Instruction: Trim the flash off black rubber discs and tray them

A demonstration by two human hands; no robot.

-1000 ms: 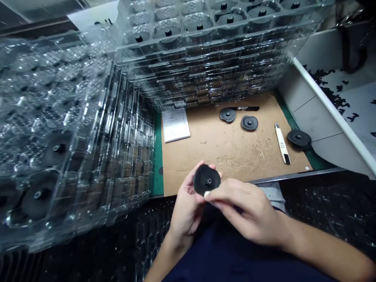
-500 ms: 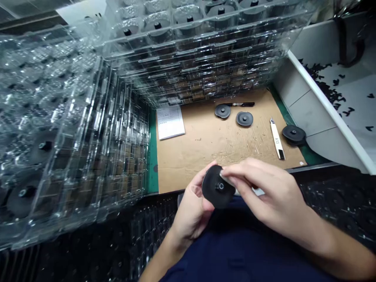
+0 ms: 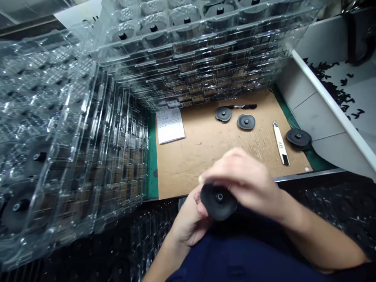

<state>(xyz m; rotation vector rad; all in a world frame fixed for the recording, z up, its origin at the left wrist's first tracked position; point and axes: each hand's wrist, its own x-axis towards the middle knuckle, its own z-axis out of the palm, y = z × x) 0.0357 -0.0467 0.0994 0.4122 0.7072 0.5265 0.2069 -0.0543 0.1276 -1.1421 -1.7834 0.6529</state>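
A round black rubber disc [image 3: 219, 207] with a small hub in its middle is held just in front of my body, tilted up towards me. My left hand [image 3: 192, 219] is closed around its left rim, with fingertips on the edge. Across the disc's upper and right edge lies my right hand [image 3: 249, 184], slightly blurred, with its fingers bent over the far rim. Its fingertips are partly hidden. Beyond my hands, two similar discs, a nearer one [image 3: 246, 122] and a farther one [image 3: 223, 114], lie on the brown cardboard [image 3: 182, 168].
Tall stacks of clear plastic trays stand at the back [image 3: 190, 58] and left [image 3: 96, 137]. A white cutter [image 3: 281, 143], another black disc [image 3: 299, 138], a black pen [image 3: 245, 106] and a paper slip [image 3: 170, 126] lie around the cardboard. At right, a white bin [image 3: 337, 105] holds black scraps.
My right hand has moved from pinching near the disc's hub to over its far upper rim. The disc sits slightly lower in view, still in my left hand.
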